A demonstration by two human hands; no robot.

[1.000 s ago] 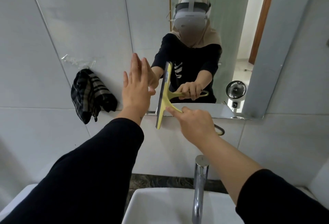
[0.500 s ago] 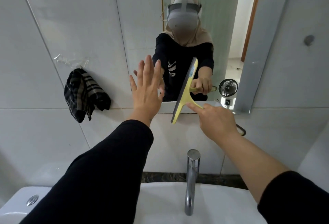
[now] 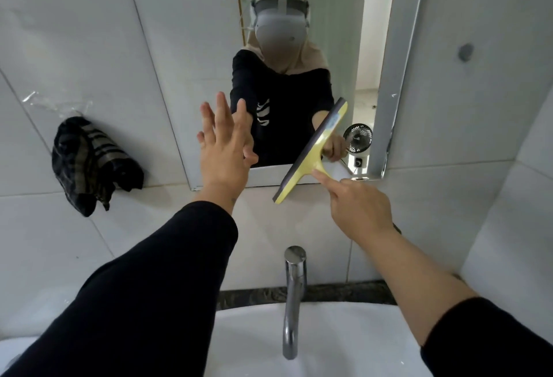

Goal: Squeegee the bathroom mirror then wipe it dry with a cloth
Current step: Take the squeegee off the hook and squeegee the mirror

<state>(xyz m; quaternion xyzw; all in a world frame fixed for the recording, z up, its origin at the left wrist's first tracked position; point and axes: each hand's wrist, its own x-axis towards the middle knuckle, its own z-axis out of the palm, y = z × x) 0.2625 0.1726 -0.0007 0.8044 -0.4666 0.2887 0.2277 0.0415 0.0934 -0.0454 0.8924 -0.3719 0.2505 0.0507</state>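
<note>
The wall mirror (image 3: 335,17) hangs above the basin, framed in silver. My right hand (image 3: 357,209) grips the handle of a yellow squeegee (image 3: 311,152), index finger stretched along it. Its blade lies tilted against the mirror's lower right part, with the lower end hanging below the bottom edge. My left hand (image 3: 224,149) is flat with fingers spread, pressed on the mirror's lower left area. A dark checked cloth (image 3: 89,164) hangs on the tiled wall to the left of the mirror, away from both hands.
A chrome tap (image 3: 293,301) rises from the white basin (image 3: 329,343) directly below my arms. White tiled walls surround the mirror, with a corner close on the right. The mirror reflects a person with a headset and a small fan (image 3: 357,137).
The squeegee has swept rightward across the lower mirror and tilted further, its top leaning right. My left hand stays flat on the glass. The view has shifted a little to the right.
</note>
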